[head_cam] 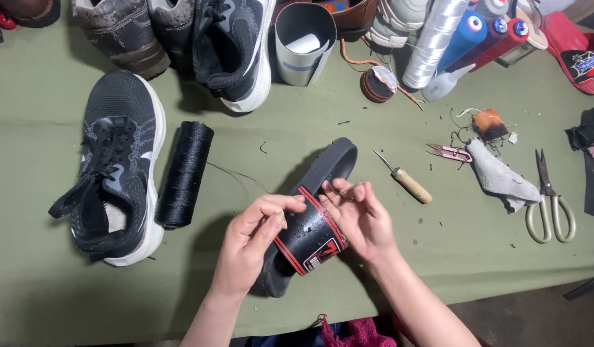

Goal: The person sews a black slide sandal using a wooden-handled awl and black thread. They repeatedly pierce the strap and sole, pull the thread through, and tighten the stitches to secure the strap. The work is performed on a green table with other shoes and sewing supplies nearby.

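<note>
right now my left hand (pixel 255 234) is closed on the near side of a black slide sandal (pixel 310 212), thumb and fingers pinching the edge of its strap with the red trim. my right hand (pixel 361 215) takes the strap's other side, its grip closed there too, fingertips pinched together near the top of the strap; whether they hold a needle i cannot tell. so the sandal sits between both hands, tilted, its toe end pointing away from me and its heel down at the front edge of the green desk (pixel 438 250). a thin dark thread runs from my hands toward the black thread spool (pixel 183 173) lying to the left, just beside a black sneaker (pixel 117 167). to the right of the sandal lies a wooden-handled awl (pixel 406 181), near it small pink snips (pixel 451 152), a grey rag (pixel 500 177), and further out scissors (pixel 550 202).
</note>
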